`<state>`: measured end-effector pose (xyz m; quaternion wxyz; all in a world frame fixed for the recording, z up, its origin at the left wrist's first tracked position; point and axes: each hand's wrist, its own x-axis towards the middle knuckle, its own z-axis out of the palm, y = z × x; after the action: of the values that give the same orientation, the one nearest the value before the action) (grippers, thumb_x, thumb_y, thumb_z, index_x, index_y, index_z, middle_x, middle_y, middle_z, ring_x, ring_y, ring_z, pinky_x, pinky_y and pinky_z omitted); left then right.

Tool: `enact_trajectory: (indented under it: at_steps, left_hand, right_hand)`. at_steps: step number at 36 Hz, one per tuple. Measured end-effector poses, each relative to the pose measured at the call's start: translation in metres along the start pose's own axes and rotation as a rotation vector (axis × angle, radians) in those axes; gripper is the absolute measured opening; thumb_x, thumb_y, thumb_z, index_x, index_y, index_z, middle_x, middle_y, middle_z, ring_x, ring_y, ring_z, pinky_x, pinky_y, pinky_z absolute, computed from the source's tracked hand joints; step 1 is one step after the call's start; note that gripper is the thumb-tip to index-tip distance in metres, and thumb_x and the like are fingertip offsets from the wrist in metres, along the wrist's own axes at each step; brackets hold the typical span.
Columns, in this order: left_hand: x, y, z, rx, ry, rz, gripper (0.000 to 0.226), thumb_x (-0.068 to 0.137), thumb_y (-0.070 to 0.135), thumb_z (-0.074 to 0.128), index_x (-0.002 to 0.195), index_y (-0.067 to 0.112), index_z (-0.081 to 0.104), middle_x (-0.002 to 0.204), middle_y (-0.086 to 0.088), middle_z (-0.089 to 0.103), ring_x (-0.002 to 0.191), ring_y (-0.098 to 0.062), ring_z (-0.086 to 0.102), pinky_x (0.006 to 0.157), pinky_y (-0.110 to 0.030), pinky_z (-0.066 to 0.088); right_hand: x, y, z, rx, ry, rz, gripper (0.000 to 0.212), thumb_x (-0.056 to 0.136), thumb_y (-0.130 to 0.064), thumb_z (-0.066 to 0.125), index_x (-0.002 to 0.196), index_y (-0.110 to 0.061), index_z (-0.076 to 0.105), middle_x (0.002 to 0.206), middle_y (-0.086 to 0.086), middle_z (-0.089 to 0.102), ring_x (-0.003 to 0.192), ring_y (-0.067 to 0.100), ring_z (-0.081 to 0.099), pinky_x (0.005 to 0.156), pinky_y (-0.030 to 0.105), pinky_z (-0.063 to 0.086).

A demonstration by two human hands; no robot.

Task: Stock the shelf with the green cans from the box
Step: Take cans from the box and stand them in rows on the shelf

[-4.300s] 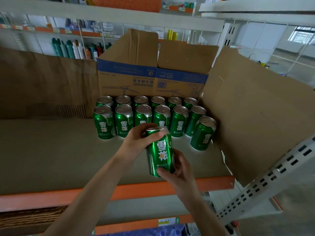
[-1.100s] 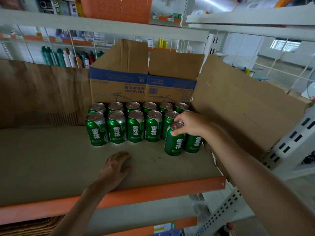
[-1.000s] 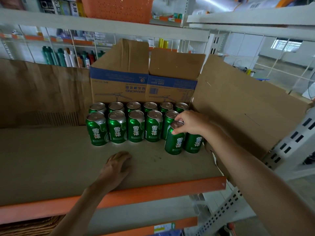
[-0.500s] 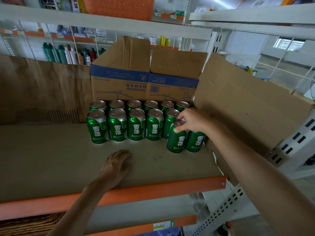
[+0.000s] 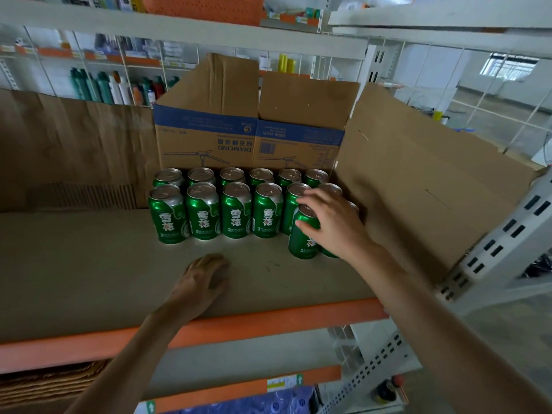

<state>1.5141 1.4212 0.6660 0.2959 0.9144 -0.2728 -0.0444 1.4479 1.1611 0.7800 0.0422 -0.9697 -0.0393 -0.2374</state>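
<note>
Two rows of green cans [image 5: 236, 215] stand on the cardboard-lined shelf [image 5: 89, 264], in front of an open cardboard box [image 5: 209, 138] with a blue band. At the right end a third row has started. Its front can [image 5: 301, 243] stands upright beside another that my arm mostly hides. My right hand [image 5: 331, 222] is over this front can with fingers spread and fairly straight, the thumb touching its shoulder. My left hand [image 5: 206, 279] rests palm down on the shelf near the front edge, holding nothing.
A large cardboard flap [image 5: 418, 180] walls the shelf's right side, and brown cardboard [image 5: 68, 150] lines the back left. The orange shelf beam [image 5: 239, 324] runs along the front. A white perforated upright [image 5: 493, 249] stands at right. Bottles [image 5: 101, 88] fill a far shelf.
My right hand set the can down beside the right-end can and has loosened from a grip on its rim to spread fingers. The left hand stayed on the shelf.
</note>
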Motion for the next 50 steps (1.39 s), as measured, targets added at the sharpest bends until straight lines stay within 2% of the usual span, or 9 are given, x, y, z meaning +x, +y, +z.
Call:
enact_trajectory:
  at_steps: [6, 13, 18, 25, 32, 36, 40, 44, 50]
  left_hand:
    - [-0.009, 0.007, 0.001, 0.034, 0.051, 0.006, 0.047, 0.083, 0.012, 0.067, 0.128, 0.01, 0.054, 0.147, -0.012, 0.035, 0.139, -0.032, 0.026, 0.112, -0.04, 0.023]
    - [-0.032, 0.017, 0.007, 0.144, 0.037, 0.034, 0.049, 0.091, 0.031, 0.054, 0.137, 0.017, 0.044, 0.153, -0.004, 0.026, 0.143, -0.023, 0.016, 0.114, -0.033, 0.012]
    - [-0.045, 0.017, 0.01, 0.212, 0.051, 0.026, 0.081, 0.073, 0.057, 0.017, 0.131, 0.013, 0.052, 0.147, -0.01, 0.038, 0.139, -0.031, 0.029, 0.113, -0.045, 0.019]
    - [-0.062, 0.024, 0.014, 0.264, 0.098, 0.004, 0.058, 0.082, 0.042, 0.032, 0.115, 0.008, 0.065, 0.129, -0.017, 0.057, 0.12, -0.04, 0.052, 0.1, -0.055, 0.035]
    - [-0.085, 0.018, 0.023, 0.346, 0.098, 0.03, 0.055, 0.084, 0.043, 0.035, 0.115, 0.006, 0.063, 0.125, -0.015, 0.06, 0.117, -0.038, 0.055, 0.098, -0.056, 0.037]
    - [-0.096, 0.018, 0.02, 0.333, 0.04, 0.033, 0.067, 0.085, 0.049, 0.026, 0.129, 0.007, 0.053, 0.138, -0.015, 0.049, 0.13, -0.036, 0.042, 0.108, -0.053, 0.025]
    - [-0.109, 0.013, 0.02, 0.319, 0.035, 0.099, 0.069, 0.086, 0.049, 0.025, 0.137, 0.007, 0.044, 0.144, -0.015, 0.042, 0.134, -0.035, 0.037, 0.111, -0.053, 0.018]
    - [-0.124, 0.007, 0.018, 0.343, 0.047, 0.171, 0.073, 0.084, 0.053, 0.021, 0.143, 0.012, 0.034, 0.153, -0.009, 0.026, 0.142, -0.029, 0.021, 0.114, -0.047, 0.005]
    - [-0.157, 0.0, 0.02, 0.314, -0.065, 0.206, 0.064, 0.095, 0.036, 0.046, 0.148, 0.019, 0.015, 0.158, -0.002, -0.002, 0.145, -0.019, -0.007, 0.115, -0.041, -0.009]
  right_hand:
    - [-0.043, -0.022, 0.015, 0.228, 0.01, 0.011, 0.044, 0.084, -0.04, 0.045, 0.109, -0.011, 0.066, 0.108, 0.003, 0.066, 0.093, 0.019, 0.065, 0.072, 0.027, 0.051]
    - [-0.089, -0.033, 0.047, 0.315, -0.151, 0.166, 0.047, 0.086, -0.046, 0.046, 0.116, -0.014, 0.063, 0.11, 0.002, 0.066, 0.099, 0.019, 0.064, 0.08, 0.03, 0.051]
    - [-0.099, -0.046, 0.059, 0.307, -0.238, 0.214, 0.054, 0.09, -0.05, 0.044, 0.127, -0.013, 0.056, 0.122, 0.005, 0.06, 0.111, 0.021, 0.058, 0.091, 0.033, 0.046]
    - [-0.107, -0.062, 0.073, 0.23, -0.242, 0.205, 0.065, 0.086, -0.056, 0.033, 0.121, -0.009, 0.061, 0.121, 0.015, 0.061, 0.113, 0.033, 0.057, 0.096, 0.045, 0.043]
    - [-0.121, -0.077, 0.073, 0.144, -0.319, 0.175, 0.067, 0.085, -0.056, 0.029, 0.126, -0.011, 0.058, 0.125, 0.016, 0.06, 0.117, 0.035, 0.055, 0.1, 0.053, 0.037]
    - [-0.133, -0.084, 0.071, 0.105, -0.33, 0.172, 0.068, 0.085, -0.055, 0.029, 0.129, -0.011, 0.056, 0.126, 0.018, 0.058, 0.119, 0.038, 0.054, 0.102, 0.058, 0.034]
    - [-0.146, -0.096, 0.063, 0.084, -0.34, 0.22, 0.082, 0.08, -0.064, 0.014, 0.146, -0.018, 0.033, 0.151, 0.014, 0.031, 0.141, 0.034, 0.024, 0.114, 0.05, 0.011]
    - [-0.163, -0.108, 0.057, 0.05, -0.372, 0.292, 0.067, 0.094, -0.053, 0.038, 0.15, -0.022, 0.018, 0.159, 0.006, 0.009, 0.146, 0.025, 0.006, 0.117, 0.049, 0.004]
    - [-0.203, -0.132, 0.042, 0.011, -0.448, 0.448, 0.069, 0.094, -0.05, 0.04, 0.151, -0.027, 0.009, 0.159, 0.005, 0.002, 0.146, 0.024, 0.001, 0.116, 0.046, 0.001]
